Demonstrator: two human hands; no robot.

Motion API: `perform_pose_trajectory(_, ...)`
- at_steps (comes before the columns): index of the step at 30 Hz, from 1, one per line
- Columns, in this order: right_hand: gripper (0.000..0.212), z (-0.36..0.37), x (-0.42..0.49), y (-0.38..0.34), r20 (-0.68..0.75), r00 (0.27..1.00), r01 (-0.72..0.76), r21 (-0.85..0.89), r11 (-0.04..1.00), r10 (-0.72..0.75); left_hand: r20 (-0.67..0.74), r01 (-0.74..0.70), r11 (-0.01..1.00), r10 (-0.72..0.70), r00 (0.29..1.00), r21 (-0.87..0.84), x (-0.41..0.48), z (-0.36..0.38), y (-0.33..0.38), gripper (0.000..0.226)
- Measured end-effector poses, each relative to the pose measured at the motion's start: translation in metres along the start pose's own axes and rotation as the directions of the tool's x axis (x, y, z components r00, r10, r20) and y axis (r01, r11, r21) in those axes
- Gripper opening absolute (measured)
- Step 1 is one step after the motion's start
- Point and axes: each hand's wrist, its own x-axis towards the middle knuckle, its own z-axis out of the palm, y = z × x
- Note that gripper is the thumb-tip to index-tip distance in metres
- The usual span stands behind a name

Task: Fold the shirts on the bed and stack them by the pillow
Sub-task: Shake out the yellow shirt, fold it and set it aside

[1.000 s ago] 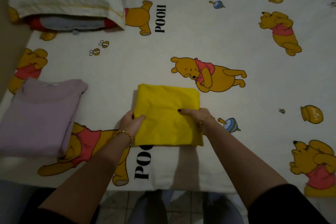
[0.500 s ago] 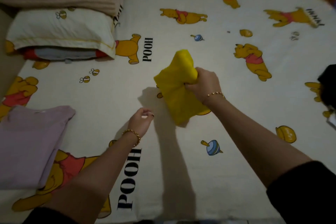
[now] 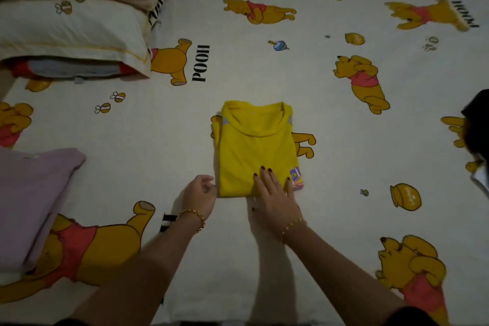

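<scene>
Yellow shirt (image 3: pixel 254 151) lay folded in the middle of the bed (image 3: pixel 158 145) | right hand (image 3: pixel 275 198) pressed flat on its near edge, fingers spread | left hand (image 3: pixel 199 194) sat beside its corner, fingers loosely curled

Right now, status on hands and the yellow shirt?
Right hand flat on yellow shirt, folded on the bed. Left hand curled at its near left corner, grip unclear. Folded purple shirt lies apart, far left.

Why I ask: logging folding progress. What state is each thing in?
yellow shirt: folded, flat on bed, collar facing up.
lilac shirt: folded, lying at left.
right hand: flat, pressing yellow shirt's near edge.
left hand: loosely curled, holding nothing, beside that shirt.
pillow: lying at far-left corner.
</scene>
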Motion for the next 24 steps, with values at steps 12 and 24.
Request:
perform_pose_trajectory(12,0.020,-0.043,0.038,0.065,0.194,0.699,-0.512,0.808,0.291,0.688,-0.151,0.047,0.994,-0.061,0.987,-0.099,0.010,0.036,0.035,0.025)
perform_pose_trajectory(24,0.044,-0.032,-0.037,0.079,0.543,0.784,-0.568,0.823,-0.006,0.300,0.062,0.018,0.998,-0.015,0.998,-0.061,-0.039,0.009,-0.031,0.037)
